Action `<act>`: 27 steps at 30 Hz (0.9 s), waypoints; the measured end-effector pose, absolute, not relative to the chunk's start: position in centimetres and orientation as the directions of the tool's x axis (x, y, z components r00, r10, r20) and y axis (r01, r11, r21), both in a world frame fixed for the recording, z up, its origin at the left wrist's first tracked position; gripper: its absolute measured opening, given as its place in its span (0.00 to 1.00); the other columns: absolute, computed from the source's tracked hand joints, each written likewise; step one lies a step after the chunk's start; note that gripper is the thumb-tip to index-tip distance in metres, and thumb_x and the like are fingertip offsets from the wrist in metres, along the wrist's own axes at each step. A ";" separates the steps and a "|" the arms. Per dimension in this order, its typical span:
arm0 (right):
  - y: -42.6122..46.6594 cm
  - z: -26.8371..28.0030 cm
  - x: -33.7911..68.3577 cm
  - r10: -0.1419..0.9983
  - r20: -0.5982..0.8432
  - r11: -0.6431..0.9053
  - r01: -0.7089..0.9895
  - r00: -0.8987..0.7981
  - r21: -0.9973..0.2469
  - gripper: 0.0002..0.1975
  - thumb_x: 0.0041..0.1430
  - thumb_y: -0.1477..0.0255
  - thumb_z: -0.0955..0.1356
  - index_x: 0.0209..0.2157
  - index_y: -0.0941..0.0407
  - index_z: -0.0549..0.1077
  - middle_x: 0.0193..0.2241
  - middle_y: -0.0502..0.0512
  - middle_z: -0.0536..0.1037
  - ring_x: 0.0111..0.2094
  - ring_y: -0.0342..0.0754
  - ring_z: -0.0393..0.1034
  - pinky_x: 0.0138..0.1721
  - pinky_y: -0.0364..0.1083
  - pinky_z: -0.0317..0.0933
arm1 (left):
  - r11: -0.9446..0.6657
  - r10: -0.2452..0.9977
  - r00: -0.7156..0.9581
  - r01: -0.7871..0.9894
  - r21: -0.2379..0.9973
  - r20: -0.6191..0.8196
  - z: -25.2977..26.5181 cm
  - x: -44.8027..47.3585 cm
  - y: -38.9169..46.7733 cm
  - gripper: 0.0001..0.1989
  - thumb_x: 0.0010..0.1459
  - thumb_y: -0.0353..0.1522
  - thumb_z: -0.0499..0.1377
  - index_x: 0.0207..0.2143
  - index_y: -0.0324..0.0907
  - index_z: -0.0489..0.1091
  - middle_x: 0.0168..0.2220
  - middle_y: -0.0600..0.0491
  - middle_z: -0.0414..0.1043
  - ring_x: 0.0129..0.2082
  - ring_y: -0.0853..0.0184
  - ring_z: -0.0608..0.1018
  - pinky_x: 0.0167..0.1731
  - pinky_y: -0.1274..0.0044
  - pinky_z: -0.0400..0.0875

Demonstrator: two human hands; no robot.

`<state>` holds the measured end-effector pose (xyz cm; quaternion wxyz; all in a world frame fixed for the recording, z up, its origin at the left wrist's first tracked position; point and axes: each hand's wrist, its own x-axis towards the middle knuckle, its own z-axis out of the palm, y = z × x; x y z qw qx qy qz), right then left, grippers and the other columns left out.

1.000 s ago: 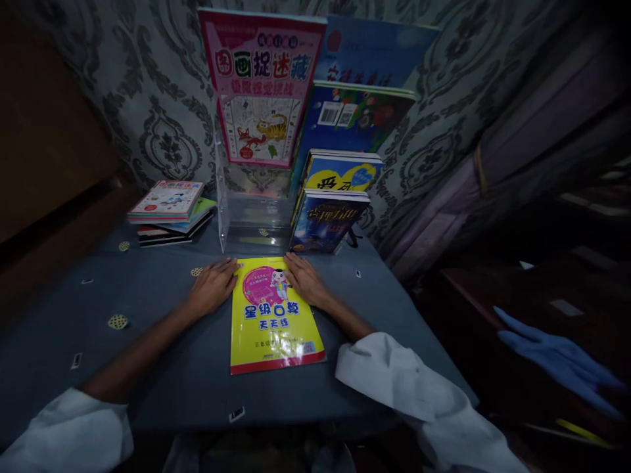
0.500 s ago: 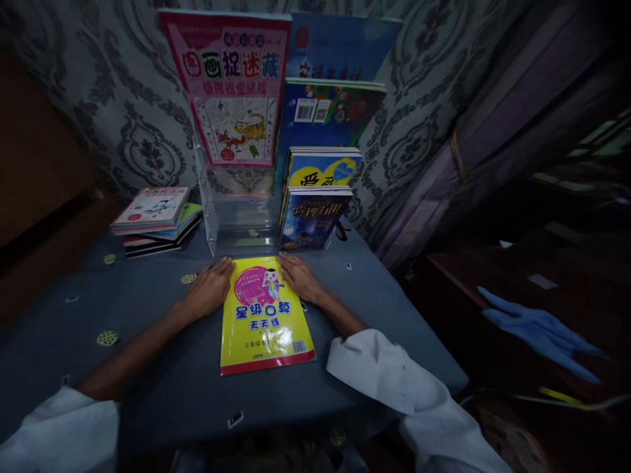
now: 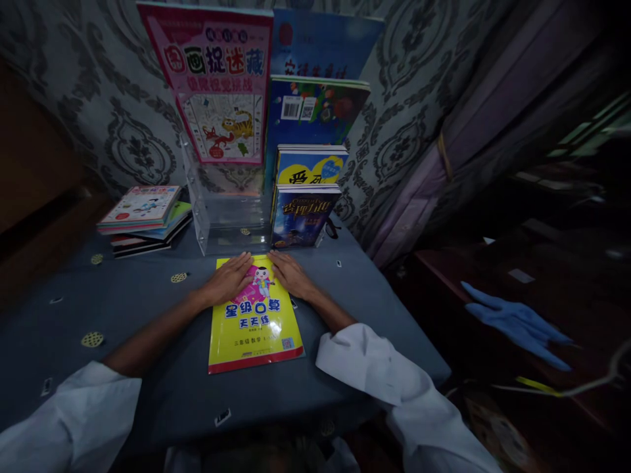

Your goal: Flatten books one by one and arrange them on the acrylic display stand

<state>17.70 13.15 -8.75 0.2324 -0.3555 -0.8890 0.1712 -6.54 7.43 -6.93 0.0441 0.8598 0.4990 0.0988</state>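
A yellow workbook with a red bottom strip lies face up on the dark cloth-covered table. My left hand rests flat across its upper left part, covering some of the pink circle on the cover. On the upper right edge lies my right hand, fingers stretched out. Neither hand grips the workbook. Just behind it stands a clear acrylic book rack. A pink picture book sits high on the rack's left side, and a dark blue book stands at its lower right.
More books stand in the rack's right column, among them a blue and yellow book. A stack of books lies at the table's left back. Off the right side, a blue glove lies on a dark surface. A curtain hangs behind.
My left hand has slid from the workbook's left edge inward onto its cover. My right hand stays by the upper right edge. The whole view has shifted slightly.
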 end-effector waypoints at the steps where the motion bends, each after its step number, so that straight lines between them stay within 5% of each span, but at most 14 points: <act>1: 13.4 -8.8 17.9 0.716 0.295 0.679 0.532 -0.633 -0.506 0.25 0.70 0.67 0.56 0.66 0.57 0.61 0.65 0.61 0.65 0.66 0.54 0.58 0.67 0.59 0.53 | -0.511 0.860 0.497 0.842 0.176 0.117 -6.8 -6.3 7.6 0.34 0.71 0.48 0.37 0.68 0.36 0.54 0.70 0.43 0.52 0.70 0.58 0.56 0.67 0.65 0.52; 10: 14.2 -8.0 18.8 0.771 0.240 0.530 0.385 -0.591 -0.755 0.31 0.71 0.54 0.54 0.68 0.55 0.57 0.64 0.60 0.67 0.64 0.52 0.62 0.66 0.56 0.55 | -0.649 0.757 0.650 0.737 0.189 0.063 -5.6 -3.7 9.0 0.32 0.72 0.46 0.36 0.69 0.38 0.52 0.71 0.47 0.50 0.71 0.62 0.53 0.69 0.67 0.47; 19: 14.5 -7.8 18.7 0.734 0.236 0.582 0.411 -0.637 -0.702 0.33 0.70 0.49 0.53 0.62 0.54 0.67 0.62 0.59 0.71 0.64 0.54 0.63 0.66 0.58 0.54 | -0.729 0.680 0.730 0.666 0.157 0.065 -5.2 -2.9 9.1 0.28 0.73 0.43 0.38 0.69 0.42 0.53 0.71 0.49 0.51 0.70 0.63 0.55 0.68 0.67 0.48; 27: 14.2 -7.7 18.7 0.704 0.229 0.640 0.461 -0.672 -0.615 0.33 0.71 0.51 0.52 0.63 0.56 0.67 0.64 0.58 0.68 0.67 0.53 0.57 0.68 0.57 0.50 | -0.765 0.631 0.773 0.604 0.224 0.071 -4.7 -2.0 7.4 0.26 0.73 0.41 0.40 0.67 0.42 0.59 0.69 0.50 0.56 0.69 0.64 0.57 0.68 0.69 0.49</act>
